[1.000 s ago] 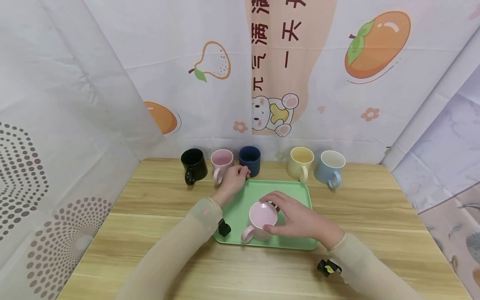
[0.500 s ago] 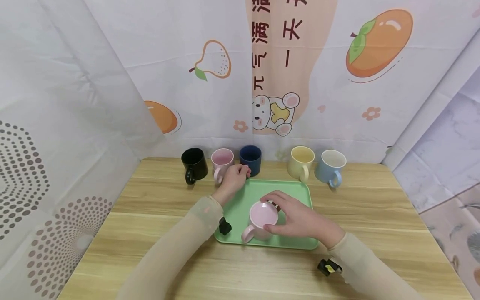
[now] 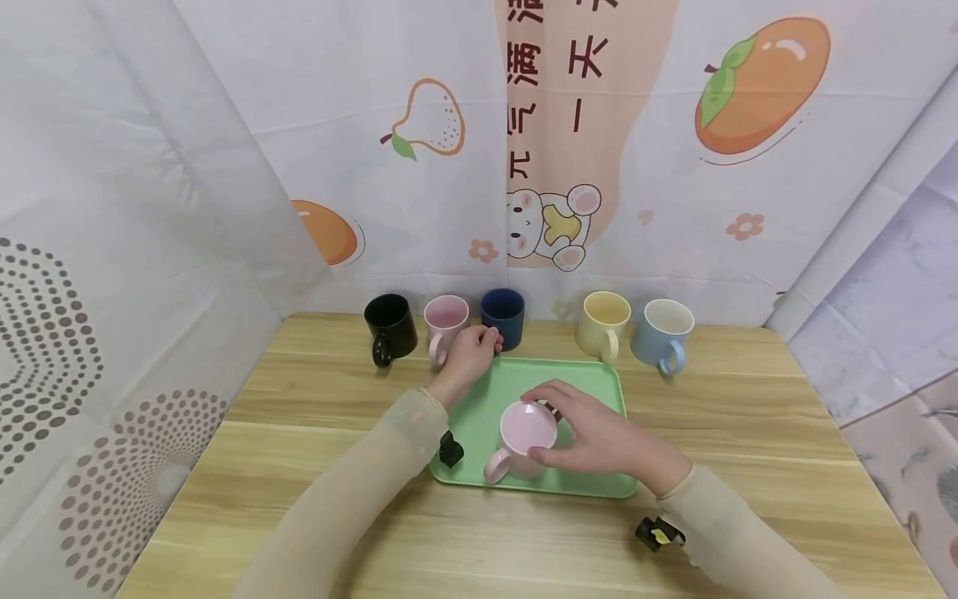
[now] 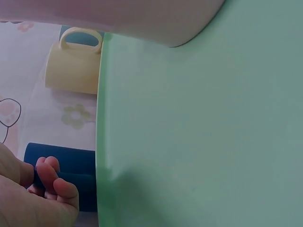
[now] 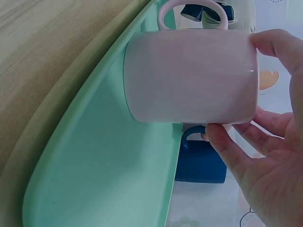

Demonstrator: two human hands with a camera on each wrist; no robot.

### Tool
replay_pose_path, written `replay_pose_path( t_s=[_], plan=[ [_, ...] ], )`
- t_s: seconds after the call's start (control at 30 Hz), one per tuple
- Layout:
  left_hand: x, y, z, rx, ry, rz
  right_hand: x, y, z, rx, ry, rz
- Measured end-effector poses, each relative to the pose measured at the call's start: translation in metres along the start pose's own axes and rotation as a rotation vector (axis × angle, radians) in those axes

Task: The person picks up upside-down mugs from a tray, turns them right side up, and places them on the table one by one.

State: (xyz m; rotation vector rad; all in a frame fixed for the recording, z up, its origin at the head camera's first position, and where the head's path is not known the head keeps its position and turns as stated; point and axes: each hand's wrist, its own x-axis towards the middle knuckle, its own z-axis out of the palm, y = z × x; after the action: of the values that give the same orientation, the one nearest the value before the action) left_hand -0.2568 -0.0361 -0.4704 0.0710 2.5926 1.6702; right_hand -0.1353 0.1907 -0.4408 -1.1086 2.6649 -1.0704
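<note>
My left hand [image 3: 466,359] reaches to the back row, fingers curled at the handle of a dark blue mug [image 3: 512,323]. The left wrist view shows the fingers pinching that handle against the mug [image 4: 71,158]. Over the front of a green tray [image 3: 599,383], my right hand [image 3: 602,437] holds a pale pink mug [image 3: 524,462] by its upper part. Its thumb and fingers spread around the rim in the right wrist view, where the mug's [image 5: 189,75] handle points away from the palm. This mug is upright, handle toward the front left in the head view.
Left of the blue mug stand another pink mug [image 3: 446,320] and a black mug [image 3: 397,329]. A yellow mug [image 3: 595,333] and a light blue mug [image 3: 654,343] stand to its right. Printed cloth [image 3: 419,208] hangs behind the wooden table [image 3: 314,416].
Both hands and the mugs keep their places; the head view shifts very slightly.
</note>
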Motion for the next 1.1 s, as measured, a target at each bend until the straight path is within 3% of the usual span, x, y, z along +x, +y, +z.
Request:
replay_pose_path(
  t_s=[0.27, 0.5, 0.73, 0.93, 1.1],
  plan=[
    [0.003, 0.001, 0.0, 0.06, 0.002, -0.006, -0.001, -0.003, -0.001, 0.009, -0.007, 0.012],
    [0.002, 0.006, -0.003, 0.054, -0.031, -0.021, -0.001, -0.001, -0.001, 0.007, -0.009, 0.003],
    [0.004, 0.003, -0.008, 0.138, -0.054, 0.013, -0.001, -0.001, -0.001, 0.006, -0.009, -0.003],
    [-0.001, 0.003, -0.015, 0.164, -0.084, 0.011, -0.003, -0.001, 0.0, 0.003, -0.009, 0.002],
    [-0.008, 0.005, -0.022, 0.24, -0.079, 0.029, -0.003, -0.001, 0.0, 0.001, -0.007, -0.005]
  ],
)
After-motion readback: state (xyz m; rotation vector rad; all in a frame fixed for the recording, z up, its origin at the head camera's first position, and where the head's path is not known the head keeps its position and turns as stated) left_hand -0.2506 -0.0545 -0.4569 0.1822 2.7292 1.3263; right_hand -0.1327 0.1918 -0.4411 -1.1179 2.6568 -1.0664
